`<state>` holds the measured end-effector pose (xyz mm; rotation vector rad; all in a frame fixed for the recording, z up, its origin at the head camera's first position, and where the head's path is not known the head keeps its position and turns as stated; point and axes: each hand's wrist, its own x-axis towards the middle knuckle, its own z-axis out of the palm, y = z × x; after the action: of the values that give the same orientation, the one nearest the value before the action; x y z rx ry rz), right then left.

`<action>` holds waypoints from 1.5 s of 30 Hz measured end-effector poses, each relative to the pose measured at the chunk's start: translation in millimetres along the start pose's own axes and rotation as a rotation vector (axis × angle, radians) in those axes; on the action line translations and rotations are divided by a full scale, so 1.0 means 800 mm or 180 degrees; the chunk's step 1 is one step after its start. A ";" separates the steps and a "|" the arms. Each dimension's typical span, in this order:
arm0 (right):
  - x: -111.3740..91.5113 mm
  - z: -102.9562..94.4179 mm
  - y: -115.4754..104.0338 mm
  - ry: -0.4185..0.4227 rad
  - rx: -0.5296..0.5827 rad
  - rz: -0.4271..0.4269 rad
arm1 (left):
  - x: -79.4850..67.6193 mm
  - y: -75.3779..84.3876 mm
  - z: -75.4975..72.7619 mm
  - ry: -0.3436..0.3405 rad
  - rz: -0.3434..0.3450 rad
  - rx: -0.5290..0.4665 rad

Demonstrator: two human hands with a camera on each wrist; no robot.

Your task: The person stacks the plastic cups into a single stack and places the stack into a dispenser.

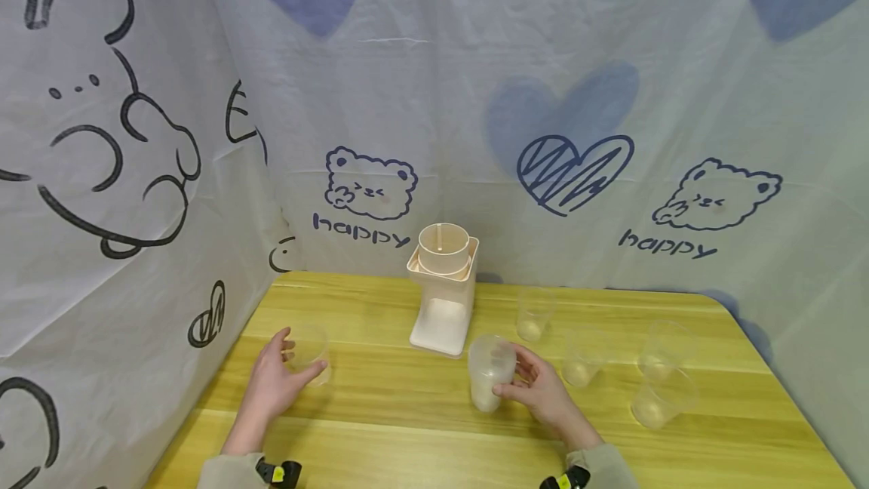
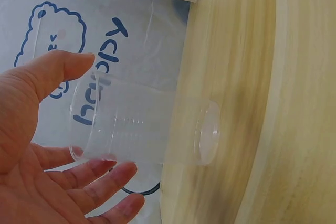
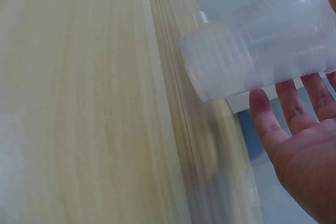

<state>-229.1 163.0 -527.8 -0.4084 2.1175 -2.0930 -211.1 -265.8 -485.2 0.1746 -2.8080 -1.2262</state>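
Note:
A single clear plastic cup (image 1: 316, 349) stands upright on the left of the table. My left hand (image 1: 274, 377) is spread around its upper part; in the left wrist view the thumb (image 2: 73, 65) lies near the rim of the cup (image 2: 144, 121), and the fingers are only slightly bent along its other side. With thumb and fingers, my right hand (image 1: 543, 392) grips a stack of nested clear plastic cups (image 1: 486, 376). The right wrist view shows this stack (image 3: 262, 48) tilted in the picture, fingers under its side.
Behind the hands stands a cream-coloured stand (image 1: 443, 315) with a round open tube (image 1: 443, 251) on top. Several single clear cups, one of them a near cup (image 1: 655, 407), stand on the right of the wooden table (image 1: 394, 444). A printed cloth (image 1: 462, 96) hangs behind.

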 end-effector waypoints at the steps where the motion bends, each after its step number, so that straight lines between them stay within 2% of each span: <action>1: 0.000 0.000 0.000 -0.0005 0.0009 0.0004 | 0.000 0.000 0.000 0.0003 0.0003 0.0006; 12: -0.001 0.001 -0.001 -0.0066 0.0060 -0.0043 | 0.002 -0.007 0.004 0.0083 0.0038 0.0009; 25: -0.001 0.002 -0.004 -0.0025 0.0045 -0.0006 | 0.003 -0.007 0.008 0.0110 0.0031 -0.0200; 33: 0.000 0.001 -0.001 -0.0033 0.0083 0.0046 | 0.001 0.005 0.015 0.0126 0.0349 -0.0610; 39: 0.000 0.001 -0.002 -0.0024 0.0041 0.0017 | -0.005 0.016 0.025 0.0301 0.0671 -0.0831; 45: -0.001 0.001 -0.003 -0.0054 0.0028 -0.0019 | -0.008 0.031 0.029 0.0333 0.0753 -0.1142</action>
<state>-227.6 162.2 -525.5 -0.4304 2.0995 -2.0939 -209.6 -231.4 -482.9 -0.1086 -2.3862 -1.5751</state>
